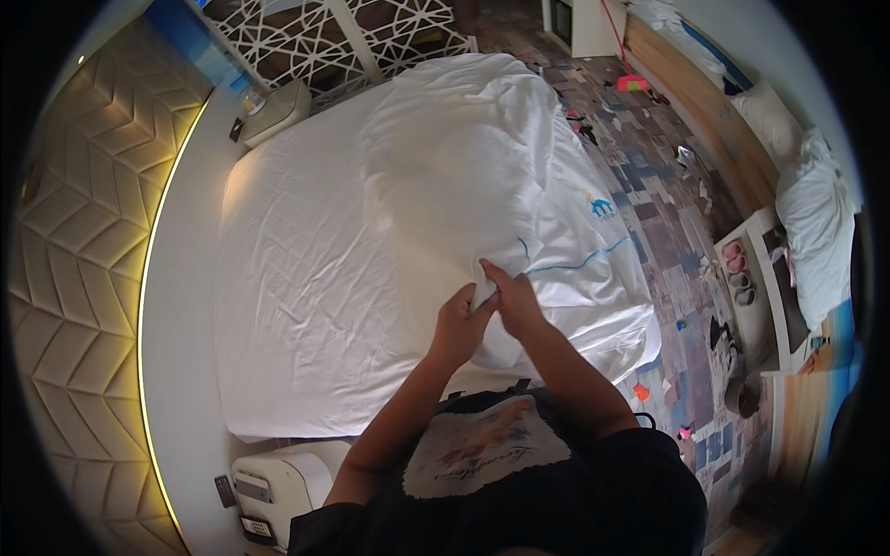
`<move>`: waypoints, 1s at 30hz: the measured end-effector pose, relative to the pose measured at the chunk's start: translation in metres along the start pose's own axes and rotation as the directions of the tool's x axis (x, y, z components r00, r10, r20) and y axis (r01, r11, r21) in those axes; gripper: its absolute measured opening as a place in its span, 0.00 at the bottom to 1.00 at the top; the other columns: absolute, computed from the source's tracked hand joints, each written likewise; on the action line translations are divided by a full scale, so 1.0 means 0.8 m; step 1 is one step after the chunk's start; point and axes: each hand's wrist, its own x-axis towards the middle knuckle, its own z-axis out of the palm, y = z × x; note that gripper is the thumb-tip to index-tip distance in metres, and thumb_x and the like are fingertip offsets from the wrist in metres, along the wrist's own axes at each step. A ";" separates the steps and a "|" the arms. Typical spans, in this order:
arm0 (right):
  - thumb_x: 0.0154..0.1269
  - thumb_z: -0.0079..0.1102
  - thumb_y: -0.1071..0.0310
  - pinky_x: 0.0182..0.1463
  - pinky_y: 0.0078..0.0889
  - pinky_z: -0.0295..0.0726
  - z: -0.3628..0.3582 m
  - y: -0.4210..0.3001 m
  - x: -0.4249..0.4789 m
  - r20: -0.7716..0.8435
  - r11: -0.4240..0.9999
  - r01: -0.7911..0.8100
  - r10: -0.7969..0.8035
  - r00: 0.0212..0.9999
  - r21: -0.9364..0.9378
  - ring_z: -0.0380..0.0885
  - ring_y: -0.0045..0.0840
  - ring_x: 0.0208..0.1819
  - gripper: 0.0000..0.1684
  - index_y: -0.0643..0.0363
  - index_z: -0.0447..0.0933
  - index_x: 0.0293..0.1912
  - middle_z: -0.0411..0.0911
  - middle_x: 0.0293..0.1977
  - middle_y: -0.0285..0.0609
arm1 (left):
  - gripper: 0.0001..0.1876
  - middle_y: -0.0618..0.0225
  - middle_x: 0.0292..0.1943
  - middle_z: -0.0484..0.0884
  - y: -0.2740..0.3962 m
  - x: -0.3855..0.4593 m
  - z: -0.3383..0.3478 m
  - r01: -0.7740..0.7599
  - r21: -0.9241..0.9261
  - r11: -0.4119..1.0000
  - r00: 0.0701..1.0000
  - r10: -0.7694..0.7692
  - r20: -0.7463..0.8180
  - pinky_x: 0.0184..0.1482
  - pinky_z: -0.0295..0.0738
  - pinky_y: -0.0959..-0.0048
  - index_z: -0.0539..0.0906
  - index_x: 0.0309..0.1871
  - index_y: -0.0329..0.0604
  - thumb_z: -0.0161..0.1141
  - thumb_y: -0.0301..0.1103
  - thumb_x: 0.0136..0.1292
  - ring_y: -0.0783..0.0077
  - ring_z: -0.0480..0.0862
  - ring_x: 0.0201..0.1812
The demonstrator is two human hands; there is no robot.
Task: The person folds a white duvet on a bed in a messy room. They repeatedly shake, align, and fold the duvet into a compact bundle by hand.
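Note:
A white duvet cover (452,160) lies bunched over the middle and far part of a bed, with a blue line and a blue printed logo near its right side. My left hand (460,326) pinches a gathered edge of this white cloth. Close against it, my right hand (516,299) grips the same fold, its index finger stretched along the edge. The two hands meet above the near part of the bed. Beneath the cover, a wrinkled white fitted sheet (299,278) spreads over the mattress to the left.
Nightstands stand at the far left (278,115) and near left (285,479) of the bed. A padded headboard wall (90,292) runs along the left. Scraps litter the patterned floor (646,201). On the right are a shelf with slippers (733,257), a bin (742,395) and a red dustpan (631,83).

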 end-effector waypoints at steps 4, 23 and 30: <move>0.62 0.54 0.44 0.29 0.31 0.75 -0.023 -0.041 0.014 -0.032 0.934 -0.141 0.138 0.990 -0.330 0.75 0.26 0.25 0.35 0.76 0.74 0.31 0.75 0.24 0.47 | 0.12 0.66 0.41 0.75 -0.042 -0.001 0.007 -0.050 0.044 0.998 0.999 0.051 -0.005 0.46 0.68 0.78 0.77 0.46 0.37 0.58 0.33 0.63 0.76 0.72 0.39; 0.64 0.55 0.42 0.36 0.20 0.67 -0.017 -0.183 0.014 -0.020 0.892 0.217 -0.245 0.969 -0.396 0.67 0.17 0.32 0.32 0.68 0.77 0.38 0.73 0.29 0.35 | 0.19 0.68 0.29 0.80 0.069 -0.055 -0.011 -0.005 -0.118 0.993 0.988 0.024 0.154 0.35 0.71 0.75 0.79 0.40 0.34 0.63 0.44 0.61 0.79 0.74 0.31; 0.69 0.49 0.50 0.51 0.24 0.72 -0.052 -0.143 -0.011 0.182 0.976 0.113 -0.147 0.972 0.185 0.74 0.22 0.45 0.29 0.68 0.68 0.54 0.74 0.46 0.41 | 0.18 0.69 0.36 0.81 0.080 -0.037 0.006 0.331 -0.571 0.751 0.937 -0.189 0.294 0.38 0.75 0.77 0.78 0.47 0.36 0.55 0.45 0.67 0.79 0.80 0.35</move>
